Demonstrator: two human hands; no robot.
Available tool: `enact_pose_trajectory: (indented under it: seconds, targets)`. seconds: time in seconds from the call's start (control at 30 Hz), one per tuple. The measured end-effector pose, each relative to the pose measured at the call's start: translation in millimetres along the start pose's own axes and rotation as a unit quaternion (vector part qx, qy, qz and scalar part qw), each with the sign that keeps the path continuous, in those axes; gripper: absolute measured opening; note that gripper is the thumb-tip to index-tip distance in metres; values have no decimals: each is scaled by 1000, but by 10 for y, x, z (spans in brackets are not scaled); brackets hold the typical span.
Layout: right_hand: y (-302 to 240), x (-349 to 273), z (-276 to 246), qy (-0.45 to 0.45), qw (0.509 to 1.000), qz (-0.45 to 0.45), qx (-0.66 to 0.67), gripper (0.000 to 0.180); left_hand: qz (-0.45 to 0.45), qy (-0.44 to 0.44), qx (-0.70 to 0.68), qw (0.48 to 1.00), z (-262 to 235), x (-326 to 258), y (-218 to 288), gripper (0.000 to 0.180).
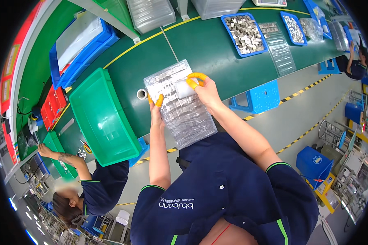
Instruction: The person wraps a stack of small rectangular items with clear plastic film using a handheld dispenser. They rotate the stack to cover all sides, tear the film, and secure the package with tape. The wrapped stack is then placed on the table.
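In front of my body I hold up a stack of clear plastic trays (190, 118), filled with rows of small metal parts and covered in shiny, wrinkled film. My left hand (156, 109) is closed on its left edge, with yellow finger cots on the fingertips. At the upper right side my right hand (205, 90), also in yellow finger cots, is closed on a smooth whitish piece (185, 88) lying against the stack. Whether that piece is a film roll or a sheet I cannot tell. A white tube (142, 94) stands on the green table (200, 49) beside my left fingers.
An empty green bin (104, 118) lies left. Blue trays of small parts (245, 34) (293, 29) and a clear compartment tray (282, 55) lie right. Blue stools (259, 98) stand below the table edge. A co-worker (104, 183) works at left; another person (355, 61) is far right.
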State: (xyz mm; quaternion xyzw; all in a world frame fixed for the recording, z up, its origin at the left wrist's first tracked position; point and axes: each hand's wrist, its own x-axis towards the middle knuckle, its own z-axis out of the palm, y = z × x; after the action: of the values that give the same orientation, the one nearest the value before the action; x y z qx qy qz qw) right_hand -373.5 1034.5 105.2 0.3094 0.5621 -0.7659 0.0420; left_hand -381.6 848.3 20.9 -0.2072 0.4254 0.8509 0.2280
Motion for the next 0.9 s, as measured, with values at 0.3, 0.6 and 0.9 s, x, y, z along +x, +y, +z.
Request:
enact_pose_trajectory:
  seconds: [0.3,0.6,0.9]
  targets:
    - [290,162,15,-14,990,-110,-93,39,102,102,177,974,215,294,26,49]
    - [41,101,-51,34,922,-198,-332,44,353,128,620,688,607,180,122,41]
    - [12,-159,-177,54,904,-83,-415,64,409,-149,776,457,967,878,375,43]
